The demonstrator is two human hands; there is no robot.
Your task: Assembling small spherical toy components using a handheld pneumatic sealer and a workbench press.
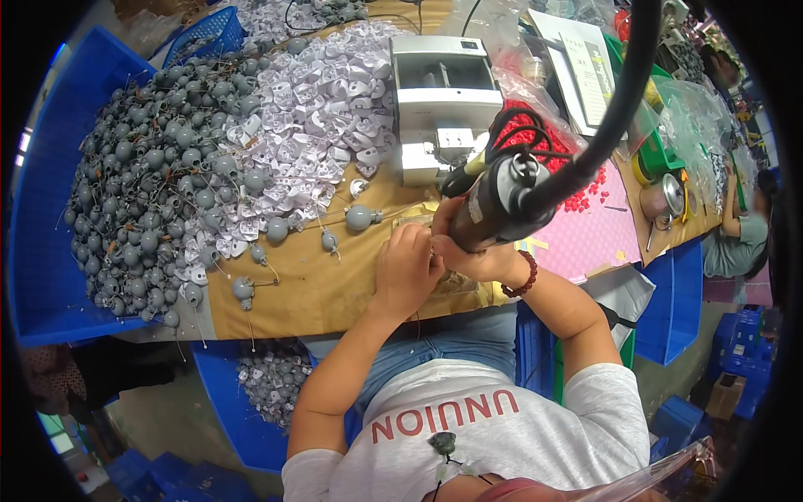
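Right hand [468, 255] wrapped tight around a powered screwdriver [502, 197], dark cylindrical body, thick black hose [623, 92] running off to 1 o'clock out of frame; tool tilts down toward 7 o'clock, tip hidden behind the hands. Red bead bracelet [523, 280] on that wrist. Left hand [406, 268] sits just at 9 o'clock of the right, fingers curled down on a small workpiece at the table [309, 289] edge; the piece is covered, can't tell what it is or how it's pinched. Both hands touching each other over the brown tabletop. Loose grey bulb-shaped parts with wire leads [361, 217] lie near, at 11 o'clock of the left hand. Big heap of the same grey parts [142, 184] at 9–10 o'clock, pile of white plastic pieces [322, 109] at 11. Grey-white benchtop machine [443, 96] at 12. Red small parts in a clear bag [577, 180] at 2 o'clock. Blue bin [38, 209] at far 9 o'clock. Another person [736, 234] seated at 3 o'clock.
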